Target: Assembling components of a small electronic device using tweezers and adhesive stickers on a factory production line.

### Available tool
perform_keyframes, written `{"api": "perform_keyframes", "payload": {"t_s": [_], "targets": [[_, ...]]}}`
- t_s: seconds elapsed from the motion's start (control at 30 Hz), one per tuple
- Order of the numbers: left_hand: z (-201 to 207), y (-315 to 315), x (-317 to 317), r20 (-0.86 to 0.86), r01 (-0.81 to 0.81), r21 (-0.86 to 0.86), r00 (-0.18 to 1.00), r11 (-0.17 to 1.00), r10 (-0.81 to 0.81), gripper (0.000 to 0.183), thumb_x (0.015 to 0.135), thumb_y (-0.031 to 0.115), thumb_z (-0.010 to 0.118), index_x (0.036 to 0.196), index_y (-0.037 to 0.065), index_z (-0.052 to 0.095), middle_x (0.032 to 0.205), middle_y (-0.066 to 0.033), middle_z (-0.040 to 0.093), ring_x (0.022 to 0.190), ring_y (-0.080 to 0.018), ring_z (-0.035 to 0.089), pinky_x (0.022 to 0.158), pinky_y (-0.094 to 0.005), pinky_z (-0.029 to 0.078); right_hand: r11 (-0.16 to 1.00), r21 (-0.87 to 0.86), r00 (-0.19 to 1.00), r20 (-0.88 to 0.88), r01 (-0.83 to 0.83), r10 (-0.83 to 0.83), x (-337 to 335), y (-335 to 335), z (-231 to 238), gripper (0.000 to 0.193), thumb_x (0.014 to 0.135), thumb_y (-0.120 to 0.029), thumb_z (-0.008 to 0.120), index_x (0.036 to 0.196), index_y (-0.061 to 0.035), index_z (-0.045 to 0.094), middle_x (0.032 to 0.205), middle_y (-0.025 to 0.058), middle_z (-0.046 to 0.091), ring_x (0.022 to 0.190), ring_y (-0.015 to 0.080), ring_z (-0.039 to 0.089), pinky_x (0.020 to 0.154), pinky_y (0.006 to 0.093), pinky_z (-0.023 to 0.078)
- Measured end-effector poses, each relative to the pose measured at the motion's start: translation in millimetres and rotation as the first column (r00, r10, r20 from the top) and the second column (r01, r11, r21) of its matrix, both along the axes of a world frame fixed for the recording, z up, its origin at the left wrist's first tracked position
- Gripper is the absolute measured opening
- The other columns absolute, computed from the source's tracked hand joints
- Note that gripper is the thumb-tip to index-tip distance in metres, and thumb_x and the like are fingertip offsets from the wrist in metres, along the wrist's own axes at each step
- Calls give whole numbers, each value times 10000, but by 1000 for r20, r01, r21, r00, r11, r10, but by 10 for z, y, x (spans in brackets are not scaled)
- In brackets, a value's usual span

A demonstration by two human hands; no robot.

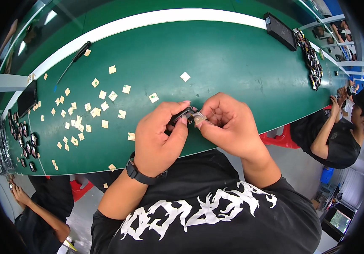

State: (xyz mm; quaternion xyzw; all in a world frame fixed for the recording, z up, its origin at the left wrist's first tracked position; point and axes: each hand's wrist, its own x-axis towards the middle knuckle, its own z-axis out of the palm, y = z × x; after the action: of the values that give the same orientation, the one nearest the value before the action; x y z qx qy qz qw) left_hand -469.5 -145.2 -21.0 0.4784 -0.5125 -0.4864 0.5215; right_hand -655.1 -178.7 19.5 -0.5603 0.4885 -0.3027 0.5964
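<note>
- Green desk [232, 55] runs across the view, with a white strip along its far edge.
- Pale square slips [93, 112] lie scattered over the desk to the left of the hands; a few lie apart, such as one [185, 76] further back near the middle.
- Black pen-like tool [73, 60] lies on the far left, partly across the white strip.
- Dark flat tray [26, 99] sits at the left end, with small dark parts [25, 146] in rows just below it.
- Long black box [280, 31] lies at the far right, and a heap of dark parts [313, 63] trails down beside it.
- Two other people sit at the desk: one at the right [338, 135] in black with a cap, one at the lower left [42, 220], hands raised.
- Nothing stands between the camera and the hands; only the fingers cover the held things.
- Left hand [158, 137], with a black watch [142, 173] on the wrist, is closed on a small black part [183, 114], pinched between thumb and fingers just above the near desk edge.
- Right hand [228, 122] is closed on a small clear-brown film [199, 119], pinched at the fingertips and touching the part.
- Both hands are brought close together, fingertips nearly meeting.
- Most of the part is hidden; only its dark, glossy edge shows, and its shape cannot be told.
</note>
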Motion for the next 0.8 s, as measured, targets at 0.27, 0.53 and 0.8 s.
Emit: {"api": "perform_keyframes", "payload": {"t_s": [0.27, 0.53, 0.8], "targets": [[-9, 30, 52, -33, 108, 53, 994, 993, -106, 298, 961, -103, 536, 1242, -52, 622, 1110, -115, 671, 882, -106, 646, 760, -245, 550, 988, -149, 987, -160, -39, 15, -9, 37, 18, 117, 835, 19, 751, 925, 0, 678, 763, 36, 674, 597, 29, 536, 532, 216, 423], [42, 20, 51, 43, 120, 95, 991, 988, -125, 287, 990, -54, 547, 1273, -52, 595, 1094, -94, 656, 879, -114, 650, 760, -246, 552, 968, -242, 990, -99, 71, -98, 64, 23, -45, 91, 823, 33, 783, 909, 34, 753, 877, 113, 724, 675, 92, 626, 579, 245, 492], [52, -5, 57, -24, 190, 62, 982, 980, -189, 342, 995, -39, 547, 1337, -46, 546, 1135, -106, 644, 921, -125, 650, 777, -248, 548, 940, -327, 986, -97, 94, -133, 77, 65, -74, 102, 825, 41, 775, 925, 37, 759, 880, 126, 727, 711, 148, 668, 599, 263, 513]]}}
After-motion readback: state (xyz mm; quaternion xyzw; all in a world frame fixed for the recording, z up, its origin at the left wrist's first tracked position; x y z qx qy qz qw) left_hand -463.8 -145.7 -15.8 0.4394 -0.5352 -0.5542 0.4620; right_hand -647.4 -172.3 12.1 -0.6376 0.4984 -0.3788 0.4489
